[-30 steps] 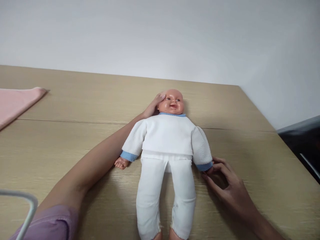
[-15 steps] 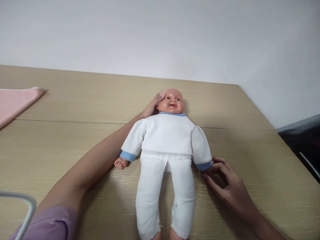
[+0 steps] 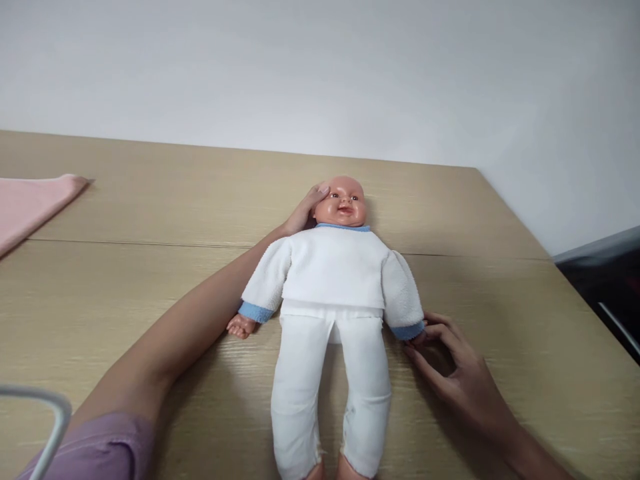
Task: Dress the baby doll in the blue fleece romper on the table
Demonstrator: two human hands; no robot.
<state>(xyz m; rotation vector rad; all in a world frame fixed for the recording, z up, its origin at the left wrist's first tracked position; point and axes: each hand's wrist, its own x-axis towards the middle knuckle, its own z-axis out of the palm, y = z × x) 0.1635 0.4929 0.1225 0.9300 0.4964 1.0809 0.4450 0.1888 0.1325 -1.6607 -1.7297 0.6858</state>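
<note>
A baby doll lies on its back on the table, its head toward the far side. It has a bald head, a white fleecy top with blue collar and cuffs, and white trousers; its feet are cut off by the lower frame edge. My left hand cups the side of the doll's head, thumb by the temple and the other fingers hidden behind it. With fingertips and thumb, my right hand pinches the doll's small hand just below the blue cuff on the right side of the view.
The wooden table has a seam running across it and ends at a slanted right edge. A folded pink cloth lies at far left. White bent tubing shows at lower left, a dark object beyond the right edge.
</note>
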